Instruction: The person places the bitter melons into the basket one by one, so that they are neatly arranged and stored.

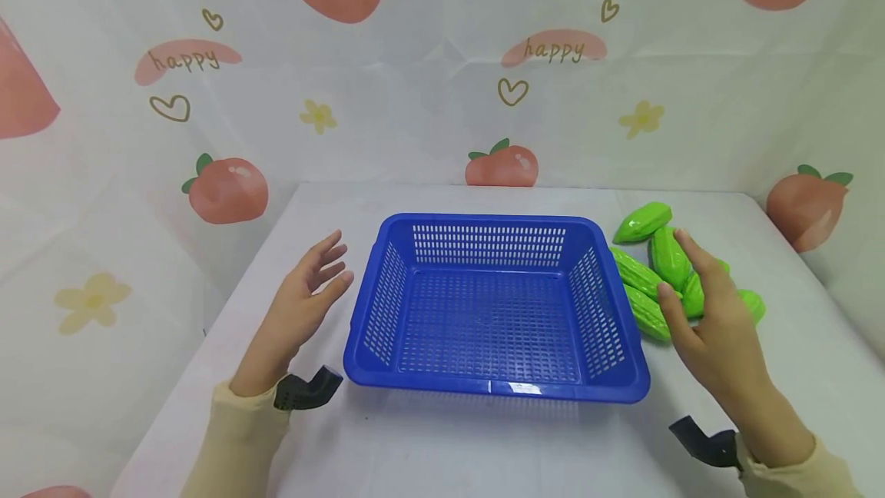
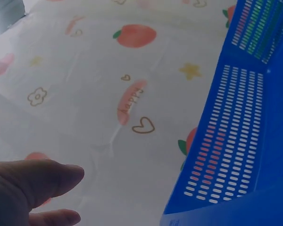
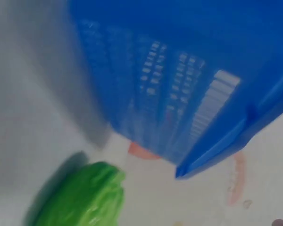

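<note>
White cloth (image 1: 415, 98) with red fruit pictures hangs behind the basket. The white table (image 1: 449, 452) is under the basket and shows on every side of it. The blue basket (image 1: 484, 321) has its wide top facing up, with walls full of little holes.

Your right hand (image 1: 722, 336) is right of the basket. Its thumb and pointer finger are spread apart and seem to hold nothing; the other fingers are hard to see. You cannot tell if it touches anything. Your left hand (image 1: 300, 302) is just left of the basket, with loose, nearly straight fingers and nothing in them. It could steady the basket's left rim if the basket slides.

The green pieces (image 1: 636, 273) lie in a bunch right of the basket, outside it. Two are close by its right wall, maybe touching it.

If you take one, it seems best to put your thumb and fingers on its two long sides. Squeeze softly but firmly, as the shiny skin may be slippery. Take just one, and lift straight up so you don't bump the basket's right rim.
</note>
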Motion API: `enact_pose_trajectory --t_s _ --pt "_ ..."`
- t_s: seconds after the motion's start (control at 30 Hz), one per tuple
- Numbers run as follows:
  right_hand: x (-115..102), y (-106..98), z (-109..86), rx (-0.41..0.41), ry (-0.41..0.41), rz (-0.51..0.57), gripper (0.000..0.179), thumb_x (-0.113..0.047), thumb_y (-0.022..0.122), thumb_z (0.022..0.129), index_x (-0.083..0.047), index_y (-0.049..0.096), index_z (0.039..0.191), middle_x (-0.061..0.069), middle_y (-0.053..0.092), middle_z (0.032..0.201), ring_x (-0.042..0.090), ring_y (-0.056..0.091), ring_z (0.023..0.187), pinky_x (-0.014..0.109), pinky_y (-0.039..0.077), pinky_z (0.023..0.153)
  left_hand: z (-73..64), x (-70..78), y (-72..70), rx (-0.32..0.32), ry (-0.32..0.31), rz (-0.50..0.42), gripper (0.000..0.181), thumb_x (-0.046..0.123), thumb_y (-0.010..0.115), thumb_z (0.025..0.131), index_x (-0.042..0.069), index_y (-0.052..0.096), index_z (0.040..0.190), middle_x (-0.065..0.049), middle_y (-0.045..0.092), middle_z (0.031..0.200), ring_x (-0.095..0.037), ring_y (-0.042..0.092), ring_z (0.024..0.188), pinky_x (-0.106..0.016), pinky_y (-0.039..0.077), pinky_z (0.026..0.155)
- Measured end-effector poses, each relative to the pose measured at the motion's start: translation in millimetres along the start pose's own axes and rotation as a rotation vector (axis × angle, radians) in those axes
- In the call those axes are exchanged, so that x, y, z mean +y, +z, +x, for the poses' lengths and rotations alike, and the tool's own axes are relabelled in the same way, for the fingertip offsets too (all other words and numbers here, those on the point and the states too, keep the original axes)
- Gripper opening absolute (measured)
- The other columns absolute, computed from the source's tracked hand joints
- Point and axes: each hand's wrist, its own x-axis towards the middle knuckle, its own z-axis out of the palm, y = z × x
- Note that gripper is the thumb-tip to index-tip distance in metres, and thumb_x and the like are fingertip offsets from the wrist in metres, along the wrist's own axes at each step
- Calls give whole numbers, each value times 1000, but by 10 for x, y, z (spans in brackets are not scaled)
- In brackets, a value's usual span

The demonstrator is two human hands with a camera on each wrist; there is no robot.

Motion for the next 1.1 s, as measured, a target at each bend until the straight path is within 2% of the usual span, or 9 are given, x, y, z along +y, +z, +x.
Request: enact_pose_trajectory --t_s 0.23,0.37,0.43,0.53,0.63,0.8,0.97,1.1 --pt "164 7 -26 -30 26 -43 56 -15 58 94 -8 40 147 21 48 143 28 44 136 7 23 109 64 -100 25 -46 -16 -39 69 26 57 98 16 20 155 -19 33 154 -43 37 138 -60 37 105" --pt "269 46 -53 -36 44 -30 59 -9 59 91 -10 41 147 21 49 143 22 43 136 6 23 108 84 -126 33 -71 -37 -57 73 25 60 97 18 18 156 -20 32 154 -44 36 138 -60 37 105" --pt "321 76 -75 -43 55 -31 60 -6 60 90 -10 41 147 21 49 142 23 44 136 5 23 107 87 -134 31 -85 -49 -65 75 26 61 96 20 17 156 -20 30 155 -44 36 138 -60 36 104" --pt "382 123 -115 -68 75 -32 61 -5 61 90 -10 41 147 24 50 141 36 46 132 4 22 106 94 -156 29 -112 -56 -88 79 26 63 94 19 14 156 -20 28 156 -45 35 139 -60 36 104" --pt "428 156 -155 -103 97 -36 61 -6 61 90 -10 40 147 24 49 141 47 46 128 15 26 113 110 -199 31 -152 -70 -123 82 27 65 93 20 13 157 -20 26 157 -45 34 138 -59 37 104" --pt "494 194 -220 -152 122 -35 60 -8 61 92 -11 39 148 21 47 144 47 43 130 37 29 116 133 -273 55 -224 -123 -197 87 26 68 91 25 10 157 -18 22 159 -44 38 137 -55 43 100" --pt "534 218 -263 -235 167 -28 61 -8 59 94 -10 35 150 26 45 143 52 40 129 61 31 106 144 -308 95 -277 -144 -221 87 22 67 92 26 10 157 -18 24 158 -45 42 134 -55 48 95" --pt "556 222 -282 -336 223 -30 61 -10 57 96 -10 32 151 32 43 141 55 39 127 70 33 97 159 -325 123 -316 -160 -238 87 22 67 92 26 9 157 -20 26 157 -46 45 131 -56 50 93"
